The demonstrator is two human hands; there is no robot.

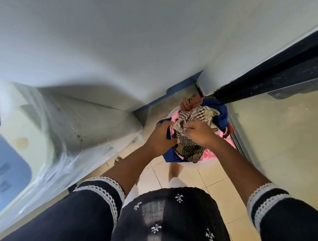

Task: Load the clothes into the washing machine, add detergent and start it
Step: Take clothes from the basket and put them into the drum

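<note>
Over the round tub [192, 166], left grip [160, 139] and right grip [200, 131] clutching crumpled checked cloth [189, 148] — soft, rumpled

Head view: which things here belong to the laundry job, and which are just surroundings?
Belongs to the job:
- pile of clothes, checked, blue and pink pieces
- tub holding them on the floor
- washing machine at the left
- left hand and right hand, both gripping cloth

Just there:
- white wall
- tiled floor
- dark door frame
</note>
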